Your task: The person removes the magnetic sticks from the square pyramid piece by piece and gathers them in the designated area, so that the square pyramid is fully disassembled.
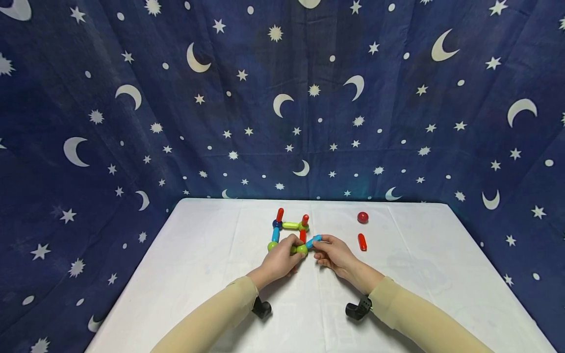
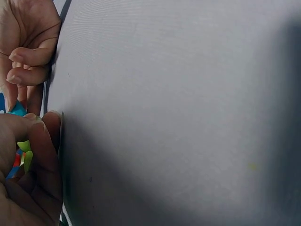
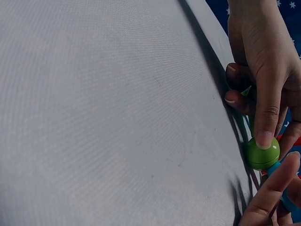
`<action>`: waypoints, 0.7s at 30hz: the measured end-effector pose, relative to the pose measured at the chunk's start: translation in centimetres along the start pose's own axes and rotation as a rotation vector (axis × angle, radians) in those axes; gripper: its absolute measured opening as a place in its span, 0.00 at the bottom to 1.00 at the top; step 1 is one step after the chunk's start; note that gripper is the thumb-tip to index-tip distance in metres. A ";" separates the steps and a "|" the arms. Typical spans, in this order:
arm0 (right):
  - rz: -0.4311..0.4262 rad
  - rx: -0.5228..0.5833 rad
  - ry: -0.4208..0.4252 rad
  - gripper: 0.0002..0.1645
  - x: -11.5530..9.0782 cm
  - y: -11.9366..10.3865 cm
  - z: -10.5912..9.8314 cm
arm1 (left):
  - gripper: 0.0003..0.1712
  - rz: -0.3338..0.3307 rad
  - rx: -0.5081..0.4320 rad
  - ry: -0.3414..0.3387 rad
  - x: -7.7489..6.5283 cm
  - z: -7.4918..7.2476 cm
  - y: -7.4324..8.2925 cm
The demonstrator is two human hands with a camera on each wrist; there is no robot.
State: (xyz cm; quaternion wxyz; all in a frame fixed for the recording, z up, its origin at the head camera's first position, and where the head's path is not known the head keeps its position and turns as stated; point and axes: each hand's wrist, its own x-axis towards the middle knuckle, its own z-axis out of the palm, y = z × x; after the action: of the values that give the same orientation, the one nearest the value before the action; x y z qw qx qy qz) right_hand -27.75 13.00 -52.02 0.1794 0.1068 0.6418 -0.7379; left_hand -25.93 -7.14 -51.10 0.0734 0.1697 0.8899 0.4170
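On the white table stands a square frame of toy rods and balls. My left hand [image 1: 277,260] holds the green ball [image 1: 302,250] at its front right corner; in the right wrist view the thumb lies on that ball [image 3: 262,154]. My right hand [image 1: 339,257] pinches a blue rod [image 1: 314,241] between thumb and fingers, its near end meeting the green ball. Red rods [image 1: 280,214] rise from the dark blue ball [image 1: 277,224] and the green ball [image 1: 303,228] at the back corners. The left hand covers part of the front side.
Right of the frame lie a loose red rod [image 1: 362,242] and a red ball [image 1: 363,217]. The white table [image 1: 212,274] reaches back to a dark blue curtain [image 1: 247,108] with moons and stars.
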 end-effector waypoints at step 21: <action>0.002 -0.015 0.004 0.18 -0.1 0.0 0.0 | 0.13 0.010 0.028 -0.003 0.1 -0.1 0.0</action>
State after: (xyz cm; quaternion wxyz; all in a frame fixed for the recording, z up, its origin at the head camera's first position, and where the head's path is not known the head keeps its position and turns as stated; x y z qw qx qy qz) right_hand -27.68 12.97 -52.00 0.1799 0.1076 0.6476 -0.7326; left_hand -26.05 -7.22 -51.02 0.0705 0.1757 0.8947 0.4046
